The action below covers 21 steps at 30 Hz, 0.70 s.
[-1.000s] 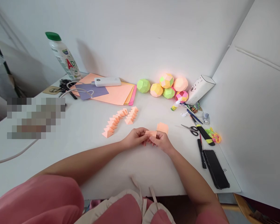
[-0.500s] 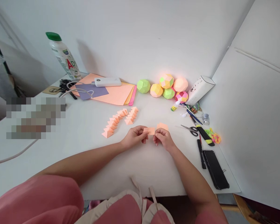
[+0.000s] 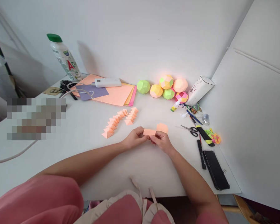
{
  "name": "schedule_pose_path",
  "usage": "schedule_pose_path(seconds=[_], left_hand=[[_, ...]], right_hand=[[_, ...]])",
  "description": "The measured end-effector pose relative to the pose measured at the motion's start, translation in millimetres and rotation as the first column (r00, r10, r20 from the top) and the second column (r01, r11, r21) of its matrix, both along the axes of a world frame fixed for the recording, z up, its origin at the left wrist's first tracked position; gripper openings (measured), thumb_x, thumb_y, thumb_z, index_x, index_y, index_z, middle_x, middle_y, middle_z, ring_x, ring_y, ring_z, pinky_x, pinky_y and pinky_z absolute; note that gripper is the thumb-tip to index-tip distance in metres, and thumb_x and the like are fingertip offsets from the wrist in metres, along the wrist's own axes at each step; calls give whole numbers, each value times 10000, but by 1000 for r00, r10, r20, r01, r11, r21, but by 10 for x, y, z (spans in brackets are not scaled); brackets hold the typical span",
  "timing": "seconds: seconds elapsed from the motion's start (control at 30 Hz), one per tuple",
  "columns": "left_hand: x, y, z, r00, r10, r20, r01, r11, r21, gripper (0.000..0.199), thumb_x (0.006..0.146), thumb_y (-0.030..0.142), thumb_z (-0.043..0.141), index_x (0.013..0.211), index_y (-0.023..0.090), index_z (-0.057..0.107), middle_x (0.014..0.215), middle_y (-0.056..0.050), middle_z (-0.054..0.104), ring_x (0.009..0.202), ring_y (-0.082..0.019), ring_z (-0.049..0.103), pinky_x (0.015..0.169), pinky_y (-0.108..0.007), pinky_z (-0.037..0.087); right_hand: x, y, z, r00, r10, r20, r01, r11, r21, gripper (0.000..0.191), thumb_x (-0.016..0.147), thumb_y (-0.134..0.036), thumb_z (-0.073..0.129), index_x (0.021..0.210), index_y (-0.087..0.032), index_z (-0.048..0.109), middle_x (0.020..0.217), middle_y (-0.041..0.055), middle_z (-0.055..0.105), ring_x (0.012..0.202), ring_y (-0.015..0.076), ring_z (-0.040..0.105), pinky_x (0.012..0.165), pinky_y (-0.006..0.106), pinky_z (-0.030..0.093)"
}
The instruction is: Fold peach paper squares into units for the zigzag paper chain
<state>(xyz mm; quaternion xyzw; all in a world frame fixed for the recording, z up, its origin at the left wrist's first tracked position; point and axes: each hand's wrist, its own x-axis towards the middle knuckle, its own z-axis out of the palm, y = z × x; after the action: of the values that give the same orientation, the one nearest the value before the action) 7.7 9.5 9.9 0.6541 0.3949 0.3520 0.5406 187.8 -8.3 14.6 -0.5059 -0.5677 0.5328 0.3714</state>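
Note:
A small folded piece of peach paper (image 3: pixel 149 132) is pinched between my two hands, above the white table. My left hand (image 3: pixel 135 138) grips its left end, thumb along the lower edge. My right hand (image 3: pixel 162 140) holds the right end, and the thumbs nearly meet under the paper. Just behind my right hand lies a small stack of peach paper squares (image 3: pixel 162 127), partly covered by it. To the left of my hands, folded peach paper pieces stand in two rows, a longer curved row (image 3: pixel 113 122) and a shorter row (image 3: pixel 132 116).
Several faceted paper balls (image 3: pixel 156 90) sit against the wall. Scissors (image 3: pixel 190 129), a glue bottle (image 3: pixel 174 106), a yellow-black cutter (image 3: pixel 204 135) and a phone (image 3: pixel 216 170) lie on the right. Paper sheets (image 3: pixel 114 96) under a power bank (image 3: pixel 108 82) and a tall bottle (image 3: pixel 66 59) stand back left.
My hands have drawn closer together around the peach paper. My right hand has shifted slightly left, and both thumbs now come together at the paper's lower edge.

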Motion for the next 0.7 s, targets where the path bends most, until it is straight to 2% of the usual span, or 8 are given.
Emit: schedule_pose_path(seconds=[0.1, 0.27, 0.4, 0.47, 0.57, 0.7], left_hand=[[-15, 10, -4, 1000, 15, -10, -15, 1000, -2, 199, 744, 345, 551, 656, 175, 496, 688, 13, 510, 651, -123, 473, 592, -251, 394], [-42, 18, 16, 993, 57, 102, -46, 994, -101, 160, 770, 315, 515, 694, 176, 496, 706, 11, 521, 645, -116, 479, 612, -246, 400], [-52, 31, 24, 971, 70, 231, -40, 990, -131, 174, 830, 355, 464, 787, 186, 476, 772, -9, 568, 748, -137, 536, 724, -279, 427], [-50, 36, 16, 962, 29, 272, 12, 989, -149, 208, 836, 398, 468, 868, 192, 472, 769, -11, 583, 761, -144, 554, 759, -303, 434], [-43, 40, -3, 968, -12, 250, 54, 985, -162, 268, 821, 427, 502, 952, 194, 490, 778, -10, 583, 751, -138, 553, 764, -305, 437], [-32, 43, -25, 979, -24, 203, 54, 988, -146, 299, 792, 439, 541, 967, 197, 527, 864, -16, 562, 735, -127, 544, 728, -289, 441]], right_hand=[[6, 2, 20, 999, -46, -23, 47, 999, 21, 148, 732, -295, 602, 692, -153, 606, 647, 14, 621, 530, 105, 532, 511, 239, 433], [29, 11, 30, 995, -86, -50, 89, 994, 56, 131, 727, -269, 588, 663, -154, 580, 591, 2, 588, 511, 108, 525, 504, 243, 436], [32, 15, 2, 994, -91, 60, 80, 982, 169, 174, 762, -311, 574, 675, -162, 589, 603, 8, 584, 526, 119, 532, 503, 252, 437], [25, 18, -22, 977, -97, 189, 32, 947, 320, 187, 781, -310, 567, 665, -170, 609, 606, 14, 583, 547, 127, 529, 514, 258, 436], [20, 25, -69, 941, -119, 316, -73, 841, 536, 172, 818, -272, 534, 725, -191, 655, 656, 33, 614, 615, 145, 553, 567, 274, 459], [43, 37, -141, 924, -159, 348, -119, 745, 656, 180, 838, -212, 493, 839, -204, 673, 753, 52, 651, 681, 156, 600, 595, 279, 489]])
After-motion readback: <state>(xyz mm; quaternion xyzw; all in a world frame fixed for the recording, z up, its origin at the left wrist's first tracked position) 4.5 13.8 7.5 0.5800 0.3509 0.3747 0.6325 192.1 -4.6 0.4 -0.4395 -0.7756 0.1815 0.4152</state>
